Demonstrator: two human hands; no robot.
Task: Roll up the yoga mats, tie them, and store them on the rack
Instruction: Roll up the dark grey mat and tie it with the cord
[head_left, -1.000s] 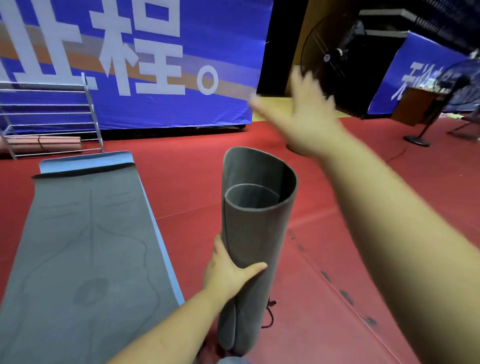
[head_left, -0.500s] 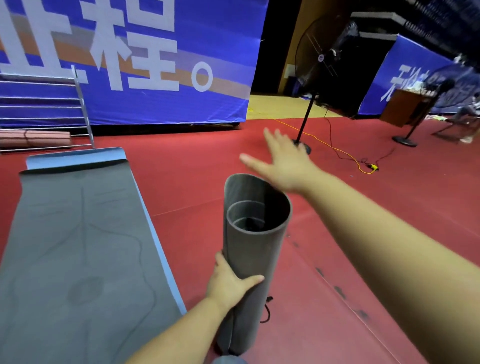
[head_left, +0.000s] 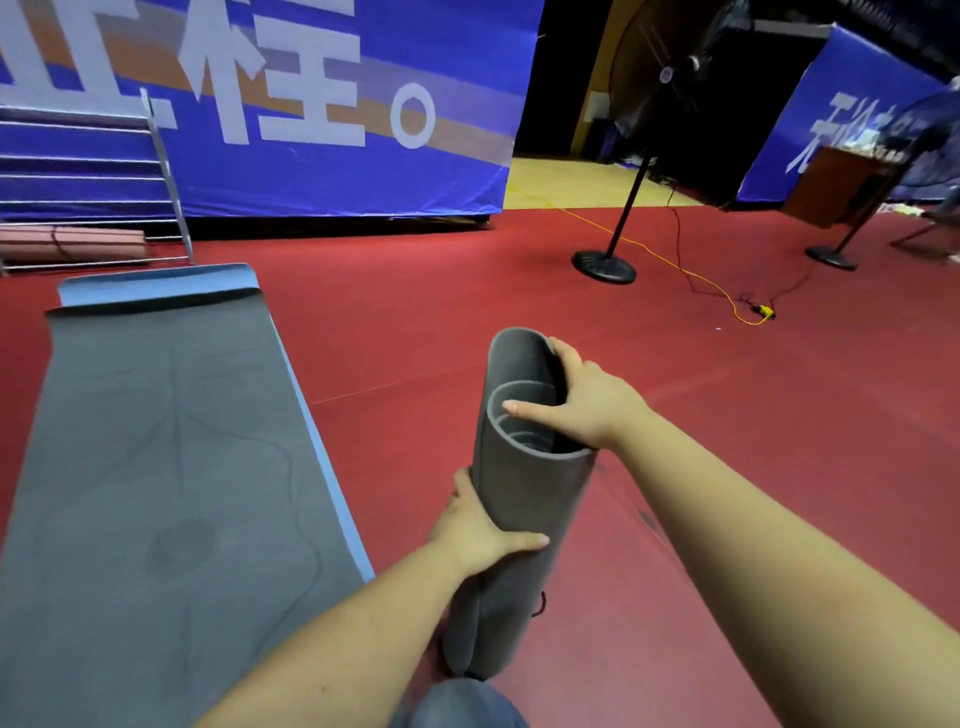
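Note:
A loosely rolled grey yoga mat (head_left: 519, 499) stands upright on its end on the red floor in front of me. My left hand (head_left: 480, 535) grips its middle from the left. My right hand (head_left: 587, 402) grasps the top rim, thumb lying across the opening and fingers curled over the far edge. A dark cord (head_left: 540, 605) hangs at the roll's lower right. To the left a second grey mat (head_left: 156, 467) lies flat, on top of a light blue mat (head_left: 156, 283). The metal rack (head_left: 166, 171) stands at far left, holding a rolled pink mat (head_left: 72, 244).
A blue banner (head_left: 311, 104) lines the back wall. A standing fan's black base (head_left: 603, 267) sits right of centre, with a yellow cable (head_left: 675, 265) running across the floor. A second stand base (head_left: 830, 257) and a wooden desk (head_left: 841, 182) are at far right.
My right hand came down from mid-air and closed on the top rim of the rolled mat. The left hand kept its grip on the roll.

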